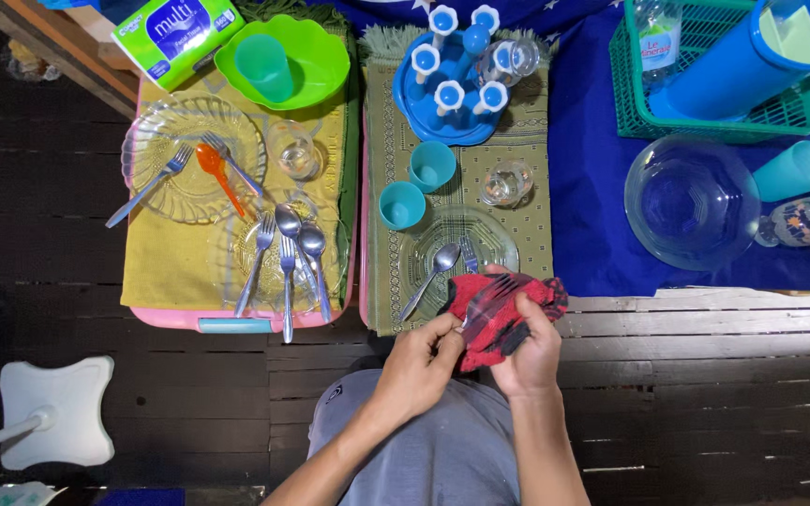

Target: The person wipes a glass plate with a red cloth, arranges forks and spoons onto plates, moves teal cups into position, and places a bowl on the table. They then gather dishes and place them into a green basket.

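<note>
A red and black cloth [503, 314] sits bunched in the person's right hand [527, 351], just below the near rim of the clear glass plate [494, 245] on the green mat [536, 220]. A fork [482, 302] lies wrapped in that cloth, its long axis slanting from the lower left, by the left hand [421, 361], up to the right toward the plate. The right fingers are curled closed around the cloth from underneath and from the right side, so the cloth lies in the palm with its loose edge spilling over toward the plate. The left fingers are pinched narrow at the fork's near end, touching the cloth's left edge. Both hands touch the bundle; the right one carries it, the left one only meets its end.

On the plate itself lie 1 spoon [433, 272] and 1 more fork [469, 253], just above the cloth. Beyond the plate, farther from the person, stand 2 teal cups [416, 186] and a small clear glass [506, 183], then a blue cup rack [454, 80]. Left of the plate, on a yellow cloth [161, 267], are 2 more glass plates with forks and spoons [288, 258] and an orange spoon [216, 173]. Right of the plate, well apart, a large clear bowl [691, 201] rests on blue fabric [592, 178].
</note>
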